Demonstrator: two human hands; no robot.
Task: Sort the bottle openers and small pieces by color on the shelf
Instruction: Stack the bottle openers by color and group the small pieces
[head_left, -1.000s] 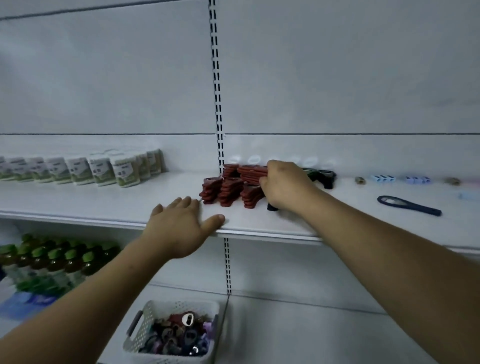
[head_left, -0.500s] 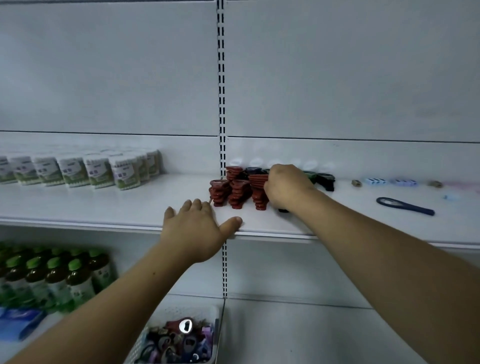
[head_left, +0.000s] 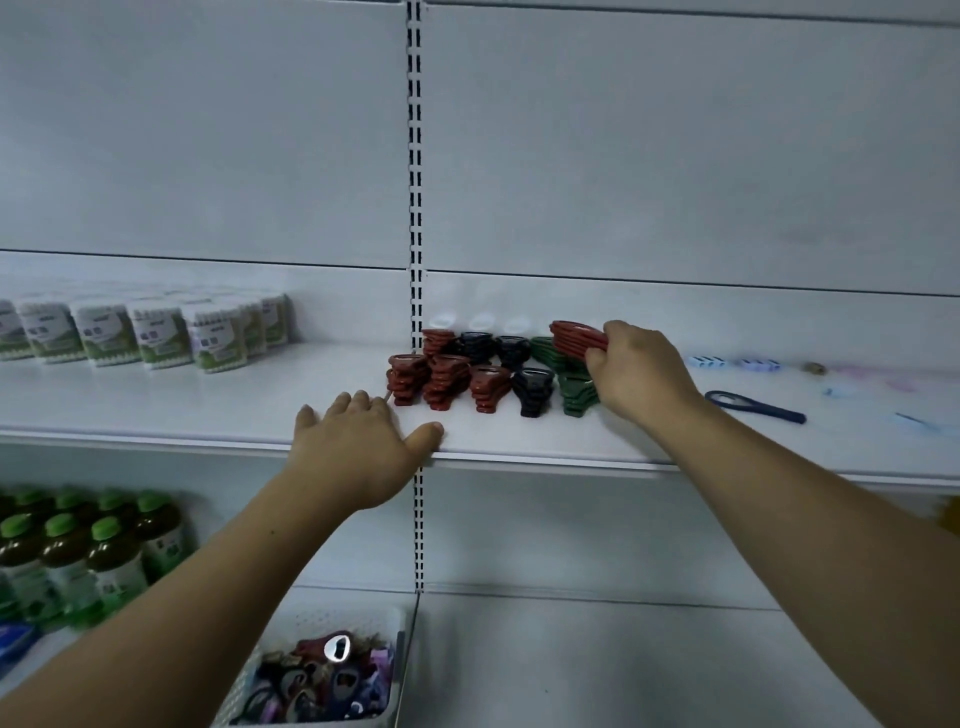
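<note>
Red stack (head_left: 574, 336): our right hand (head_left: 636, 371) grips it; left hand (head_left: 358, 441) lies flat on shelf (head_left: 156, 410). Next, likely: we set it at nine o'clock, among red piles (head_left: 441, 382).

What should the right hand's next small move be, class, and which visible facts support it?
Probably carry the red openers gripped in the right hand leftward and set them beside the red stacks. They are held above the green stack, with black stacks between them and the other reds, so the colours are not yet grouped.
</note>
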